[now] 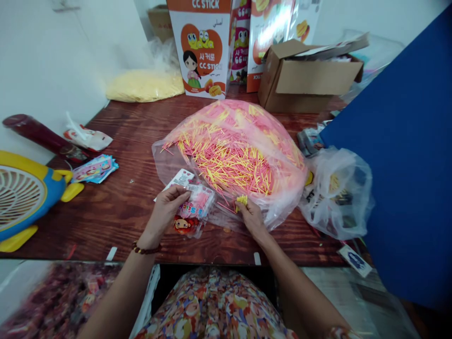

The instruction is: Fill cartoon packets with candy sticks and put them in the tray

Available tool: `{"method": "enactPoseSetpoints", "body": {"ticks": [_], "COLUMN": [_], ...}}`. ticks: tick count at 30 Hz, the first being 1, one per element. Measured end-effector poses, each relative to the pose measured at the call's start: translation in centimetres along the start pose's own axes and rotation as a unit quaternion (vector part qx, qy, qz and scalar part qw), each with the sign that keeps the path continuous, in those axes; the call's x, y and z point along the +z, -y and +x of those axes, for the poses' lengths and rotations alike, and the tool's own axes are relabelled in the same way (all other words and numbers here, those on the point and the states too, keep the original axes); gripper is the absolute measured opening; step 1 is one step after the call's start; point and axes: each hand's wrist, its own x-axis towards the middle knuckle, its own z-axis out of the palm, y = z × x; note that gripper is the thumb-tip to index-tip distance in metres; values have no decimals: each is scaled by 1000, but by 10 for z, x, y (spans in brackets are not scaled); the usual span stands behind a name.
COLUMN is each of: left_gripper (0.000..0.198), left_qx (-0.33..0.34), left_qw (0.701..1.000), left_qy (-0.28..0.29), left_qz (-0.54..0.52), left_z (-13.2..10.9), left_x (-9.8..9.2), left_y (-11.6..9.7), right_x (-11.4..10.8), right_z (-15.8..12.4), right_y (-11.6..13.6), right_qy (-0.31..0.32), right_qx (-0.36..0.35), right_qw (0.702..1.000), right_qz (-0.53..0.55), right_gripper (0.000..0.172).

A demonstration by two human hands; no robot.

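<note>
My left hand (172,201) pinches the top edge of a small printed clear pouch (198,201) with a red-haired cartoon figure on its lower part. Yellow candy sticks (241,201) are gathered in a bunch in my right hand (252,216), with the fingers closed round them. Just beyond both hands, a large clear plastic bag (282,188) lies with its mouth toward me, full of loose pink and yellow sticks (226,160). A white printed card or packet (181,178) lies partly behind the pouch.
A yellow and blue fan (24,193), a stack of printed packets (95,168) and a tissue pack (88,138) are on the left. Cartons (201,56) and an open cardboard box (310,77) stand behind. At right are a plastic bag (339,193) and a blue panel (395,155).
</note>
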Motion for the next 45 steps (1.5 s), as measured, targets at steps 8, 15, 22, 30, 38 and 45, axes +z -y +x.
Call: {"method": "enactPoseSetpoints", "body": {"ticks": [8,15,22,30,38,45], "left_gripper": [29,26,26,27,25,29], "left_qx": [-14,-8,1,-14,-8,-19], "left_qw": [1000,1000,999,997,984,978], "left_qy": [12,26,30,78,162,173], "left_qz": [-19,7,14,20,73,115], "left_z": [-6,-4,-7,-7,-14,-17], "left_x": [6,6,10,14,25,14], "left_y": [0,3,-3,10,3,2], "right_x": [6,12,8,8,-8,11], "right_z": [-7,-6,-14,0,22,29], "right_y": [-6,-11,-5,9,88,103], "right_qy": [17,28,40,40,149,243], "right_qx": [-19,-15,-23,54,-138,-253], "right_qw": [998,998,999,977,979,922], "right_qz": [64,53,6,204,13,-165], "right_gripper": [26,16,16,22,18,14]}}
